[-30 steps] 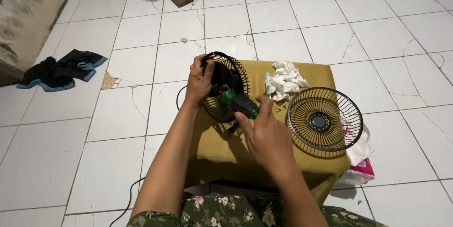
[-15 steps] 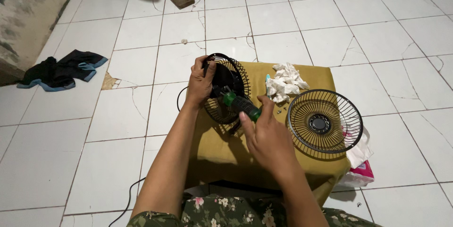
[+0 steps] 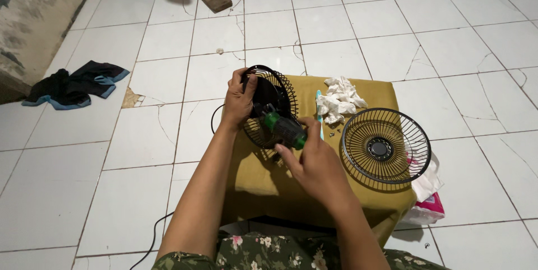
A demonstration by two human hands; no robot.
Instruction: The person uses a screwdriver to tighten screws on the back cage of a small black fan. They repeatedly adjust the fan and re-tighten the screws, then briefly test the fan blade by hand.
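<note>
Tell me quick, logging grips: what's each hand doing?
Left hand: closed on the black wire fan guard.
Right hand: closed on the green-handled screwdriver.

Your left hand [image 3: 240, 99] grips a fan housing [image 3: 269, 104] of dark wire grille, thin metal rods with a dull black coat. Your right hand [image 3: 316, 163] holds a screwdriver [image 3: 284, 128] whose handle looks like translucent green plastic, smooth and slightly shiny. The loose fan guard [image 3: 385, 145] is the same thin wire, with a faint sheen on its outer ring and a matt dark hub. Under them lies a mustard-yellow cloth [image 3: 263, 183], matt and soft-looking. The crumpled tissues [image 3: 338, 99] are white paper, rough and creased. The floor tiles [image 3: 347, 20] are glossy white ceramic, cracked in places. The dark garment [image 3: 73, 84] is limp matt fabric.
</note>
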